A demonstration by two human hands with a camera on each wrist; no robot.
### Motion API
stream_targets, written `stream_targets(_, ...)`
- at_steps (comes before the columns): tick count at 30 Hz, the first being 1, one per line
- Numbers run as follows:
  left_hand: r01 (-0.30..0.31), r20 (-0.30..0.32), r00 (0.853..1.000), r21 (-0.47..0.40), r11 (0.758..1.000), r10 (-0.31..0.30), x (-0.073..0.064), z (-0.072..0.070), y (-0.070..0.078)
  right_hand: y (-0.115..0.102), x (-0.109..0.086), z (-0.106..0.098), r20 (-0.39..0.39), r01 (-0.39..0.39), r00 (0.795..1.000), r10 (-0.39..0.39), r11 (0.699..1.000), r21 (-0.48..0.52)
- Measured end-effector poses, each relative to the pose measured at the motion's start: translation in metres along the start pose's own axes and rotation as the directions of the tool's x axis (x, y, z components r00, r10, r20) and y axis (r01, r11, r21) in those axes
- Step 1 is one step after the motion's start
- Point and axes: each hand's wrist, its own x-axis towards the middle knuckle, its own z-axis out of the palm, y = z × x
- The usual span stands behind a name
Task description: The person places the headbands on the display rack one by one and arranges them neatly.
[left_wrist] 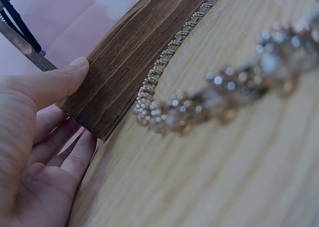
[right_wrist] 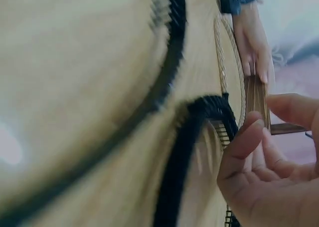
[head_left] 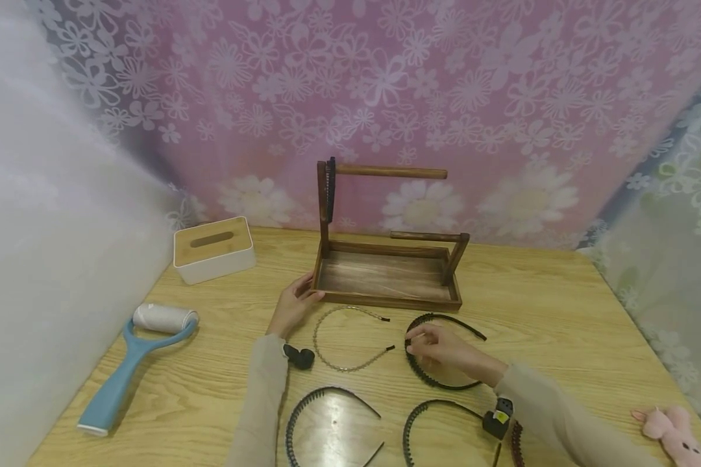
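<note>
A dark brown wooden stand (head_left: 385,301), with a shallow tray base and two arms, sits at the back of the table. My left hand (head_left: 295,305) grips its front left corner, thumb (left_wrist: 62,82) on the front wall and fingers round the side. A black headband, toothed along its inside, hangs on the upper arm (head_left: 391,171) against the post. My right hand (head_left: 441,349) is over the left curve of a black headband (head_left: 444,385) on the table. Thumb and fingers (right_wrist: 241,144) are bent and apart, nothing between them. A beaded headband (head_left: 315,337) lies between the hands.
Two more dark headbands (head_left: 290,425) lie nearer me, and part of a reddish-brown one (head_left: 516,444) shows by the right sleeve. At left are a tissue box (head_left: 213,259) and a blue-handled lint roller (head_left: 117,376). A pink plush toy (head_left: 674,434) lies at front right.
</note>
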Motion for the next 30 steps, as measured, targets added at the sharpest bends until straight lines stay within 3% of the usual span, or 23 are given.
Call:
stream_targets(7,0.004,0.001,1.000,-0.001,1.000,-0.004,-0.001,0.002,0.001,0.007,-0.025,0.012,-0.040,-0.009,0.999,0.005,0.995,-0.100)
stream_targets(17,0.007,0.004,1.000,-0.003,1.000,-0.007,0.000,-0.001,-0.001,0.006,-0.031,0.028,-0.114,-0.012,0.993,-0.022,0.958,-0.286)
stream_targets(24,0.003,-0.002,1.000,0.002,1.000,-0.003,0.001,0.000,-0.003,0.000,-0.036,0.027,-0.171,-0.012,0.984,-0.046,0.947,-0.322)
stream_targets(30,-0.001,-0.001,1.000,0.014,1.000,0.001,0.000,-0.001,-0.002,-0.007,-0.043,0.021,-0.248,-0.004,0.967,-0.064,0.965,-0.263)
